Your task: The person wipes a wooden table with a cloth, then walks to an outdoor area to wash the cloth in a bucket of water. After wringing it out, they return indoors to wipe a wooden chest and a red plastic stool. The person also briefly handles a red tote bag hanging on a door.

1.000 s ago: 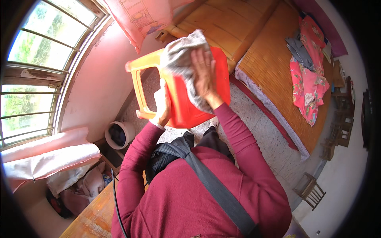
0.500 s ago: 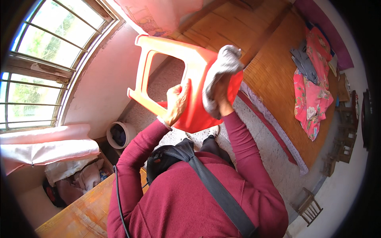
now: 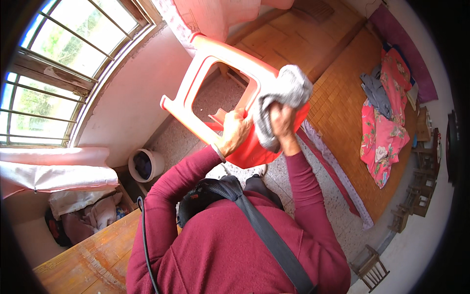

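Note:
A red plastic stool is held up in front of me, tipped on its side with its legs pointing to the upper left. My left hand grips the stool by the edge of its side opening, thumb on the outer face. In my right hand is a bunched grey cloth, pressed against the stool's side near the seat end. Part of the cloth drapes down left of the knuckles. The fingertips of the right hand are folded into the fabric and partly hidden.
A mat-covered bed with a pink floral cloth lies to the right. On the left stand a white bucket with dark cloth inside and a wooden tabletop near me. A barred window is at upper left; small wooden chairs line the right wall.
The stool has turned slightly and shifted right and down, with my left hand moving along with it. My right hand and the cloth have moved across the stool's side, the knuckles now showing.

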Available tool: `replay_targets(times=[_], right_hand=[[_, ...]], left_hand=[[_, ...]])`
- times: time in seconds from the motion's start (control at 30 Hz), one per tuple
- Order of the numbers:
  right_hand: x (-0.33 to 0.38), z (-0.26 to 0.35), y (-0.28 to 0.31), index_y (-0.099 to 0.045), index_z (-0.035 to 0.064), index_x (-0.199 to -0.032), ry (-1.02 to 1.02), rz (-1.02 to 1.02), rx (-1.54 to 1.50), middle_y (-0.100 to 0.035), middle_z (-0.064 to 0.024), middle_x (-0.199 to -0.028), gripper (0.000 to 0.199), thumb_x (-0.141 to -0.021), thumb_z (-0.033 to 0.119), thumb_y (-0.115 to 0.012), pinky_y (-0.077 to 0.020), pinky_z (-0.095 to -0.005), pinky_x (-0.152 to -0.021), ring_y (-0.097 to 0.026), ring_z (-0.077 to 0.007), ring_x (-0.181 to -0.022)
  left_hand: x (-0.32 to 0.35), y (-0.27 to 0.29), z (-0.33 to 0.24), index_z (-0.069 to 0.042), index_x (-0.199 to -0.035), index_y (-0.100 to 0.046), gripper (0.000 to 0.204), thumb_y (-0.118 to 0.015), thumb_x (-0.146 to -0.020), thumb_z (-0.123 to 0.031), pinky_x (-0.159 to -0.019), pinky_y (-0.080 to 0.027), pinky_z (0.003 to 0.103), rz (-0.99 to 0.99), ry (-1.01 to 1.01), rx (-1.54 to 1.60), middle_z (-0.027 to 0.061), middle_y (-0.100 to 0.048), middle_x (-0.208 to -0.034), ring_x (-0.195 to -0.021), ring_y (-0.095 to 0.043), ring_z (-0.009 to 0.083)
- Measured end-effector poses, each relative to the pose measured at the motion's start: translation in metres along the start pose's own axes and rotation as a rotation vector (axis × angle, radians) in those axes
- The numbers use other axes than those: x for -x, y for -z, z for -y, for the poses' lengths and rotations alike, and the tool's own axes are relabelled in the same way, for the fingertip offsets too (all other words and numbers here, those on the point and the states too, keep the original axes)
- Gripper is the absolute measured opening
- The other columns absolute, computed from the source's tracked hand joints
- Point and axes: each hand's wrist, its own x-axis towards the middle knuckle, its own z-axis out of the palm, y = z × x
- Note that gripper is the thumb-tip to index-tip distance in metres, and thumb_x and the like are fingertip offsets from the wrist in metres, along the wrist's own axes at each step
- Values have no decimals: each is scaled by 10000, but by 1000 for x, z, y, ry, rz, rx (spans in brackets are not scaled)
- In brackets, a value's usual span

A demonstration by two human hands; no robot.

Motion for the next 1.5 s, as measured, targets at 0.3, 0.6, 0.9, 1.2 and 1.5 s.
replay_targets(times=[0.3,0.6,0.9,1.2,1.5], right_hand=[[-17,15,67,-587,-23,-925,-116,199,194,-627,-213,-828,211,-812,149,-545,-469,-363,-694,-626,-296,-786],[-15,29,93,-585,-41,-1020,-313,325,140,-653,-150,-898,285,-784,118,-581,-477,-322,-786,-617,-199,-859],[-84,-40,76,-574,-50,-910,-223,345,302,-625,-218,-819,322,-715,202,-616,-475,-368,-708,-628,-275,-795],[-154,-128,58,-630,20,-907,-203,347,703,-612,-248,-952,279,-740,221,-534,-473,-459,-781,-585,-419,-913],[-122,-142,95,-612,59,-1018,-258,546,693,-603,-199,-846,295,-808,222,-486,-467,-385,-769,-586,-351,-842]], left_hand=[[24,-3,-13,30,-642,-579,471,-636,-832,-398,-466,-393,401,-40,-211,-195,204,-495,-516,-442,-516,282],[33,-5,-17,5,-591,-525,502,-647,-803,-434,-486,-454,401,149,-420,-312,188,-509,-513,-489,-568,336],[29,-11,-26,13,-602,-568,606,-574,-794,-562,-580,-503,438,309,-362,-357,202,-553,-545,-574,-608,366],[50,-18,-46,23,-606,-540,559,-627,-804,-492,-513,-452,406,397,-368,-200,214,-513,-536,-522,-576,356],[52,-23,-42,19,-611,-578,589,-575,-816,-533,-573,-476,427,534,-351,-253,215,-537,-559,-577,-586,377]])
